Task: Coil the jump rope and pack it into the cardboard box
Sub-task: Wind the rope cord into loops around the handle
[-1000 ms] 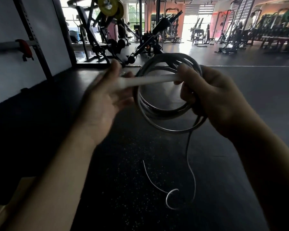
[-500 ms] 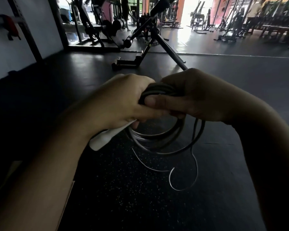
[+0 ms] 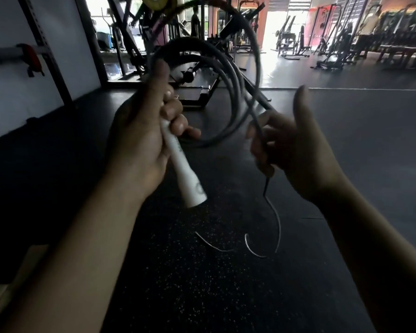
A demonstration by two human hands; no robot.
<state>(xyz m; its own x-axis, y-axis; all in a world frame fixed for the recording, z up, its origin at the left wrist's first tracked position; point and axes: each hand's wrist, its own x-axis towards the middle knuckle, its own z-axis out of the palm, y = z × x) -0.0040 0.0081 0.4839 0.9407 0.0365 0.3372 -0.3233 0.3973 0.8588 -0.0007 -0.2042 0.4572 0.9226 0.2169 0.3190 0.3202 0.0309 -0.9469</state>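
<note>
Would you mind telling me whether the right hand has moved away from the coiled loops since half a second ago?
Yes. The right hand has let go of the coil held by the left hand, and moved right, now guiding the trailing strand.

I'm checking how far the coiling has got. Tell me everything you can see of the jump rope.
The jump rope is a thin grey cord, plastic-looking, with a white handle. The left hand grips handle and several loose loops, held upright. The right hand pinches the free strand, whose tail curls on the dark floor.
</note>
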